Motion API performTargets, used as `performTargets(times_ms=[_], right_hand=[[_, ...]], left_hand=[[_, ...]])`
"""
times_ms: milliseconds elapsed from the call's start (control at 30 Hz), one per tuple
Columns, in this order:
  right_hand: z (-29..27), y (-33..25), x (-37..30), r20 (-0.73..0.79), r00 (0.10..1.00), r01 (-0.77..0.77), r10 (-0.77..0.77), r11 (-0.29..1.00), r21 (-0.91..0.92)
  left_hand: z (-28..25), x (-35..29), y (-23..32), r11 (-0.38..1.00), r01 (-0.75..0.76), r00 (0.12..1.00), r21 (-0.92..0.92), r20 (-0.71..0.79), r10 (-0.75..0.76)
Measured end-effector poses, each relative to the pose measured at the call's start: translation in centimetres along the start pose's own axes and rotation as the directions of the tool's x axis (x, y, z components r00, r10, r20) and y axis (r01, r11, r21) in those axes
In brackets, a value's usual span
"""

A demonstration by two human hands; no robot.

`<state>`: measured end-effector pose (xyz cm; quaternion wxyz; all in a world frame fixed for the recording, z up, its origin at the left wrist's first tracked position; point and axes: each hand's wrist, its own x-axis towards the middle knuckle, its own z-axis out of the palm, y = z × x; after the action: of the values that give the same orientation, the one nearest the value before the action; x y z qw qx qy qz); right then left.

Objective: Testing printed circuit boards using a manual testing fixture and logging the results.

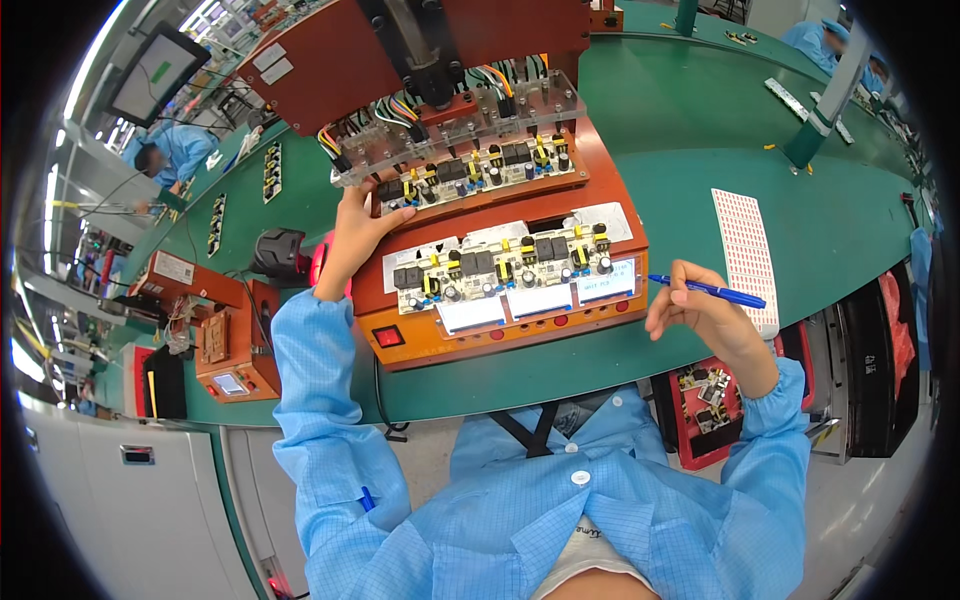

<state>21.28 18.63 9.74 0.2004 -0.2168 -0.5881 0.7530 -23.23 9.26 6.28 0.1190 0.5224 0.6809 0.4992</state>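
Observation:
My left hand [362,238] is at the left end of a long circuit board panel [470,182] lying in an orange test fixture [450,345]. Its thumb is along the panel's front edge and its other fingers are partly hidden behind that end. Above the panel is a clear plate [460,132] with probes and coloured wires. A second circuit board panel [505,268] rests on the fixture's front, partly over its lit displays. To the right of the fixture, my right hand [708,312] holds a blue pen [735,295] that points left.
A sheet of small red-printed labels [743,245] lies on the green table [670,150] at right. Left of the fixture are a black-and-red handheld scanner [283,254] and a smaller orange device [235,355]. A red bin [690,445] holds boards below the table edge. Co-workers sit farther back.

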Motion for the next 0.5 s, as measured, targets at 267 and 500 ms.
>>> performTargets(times_ms=[267,500], right_hand=[[-1.6,0.9,-0.7,-0.081,0.995,0.056,-0.059,0.998,-0.032],[0.6,-1.8,0.8,0.122,0.98,0.189,-0.159,0.937,-0.292]], left_hand=[[-6.6,-2.8,4.7,0.92,0.171,0.977,0.352,0.058,-0.204],[-10.7,7.6,23.3,0.724,-0.583,0.405,0.369,-0.641,0.652]])
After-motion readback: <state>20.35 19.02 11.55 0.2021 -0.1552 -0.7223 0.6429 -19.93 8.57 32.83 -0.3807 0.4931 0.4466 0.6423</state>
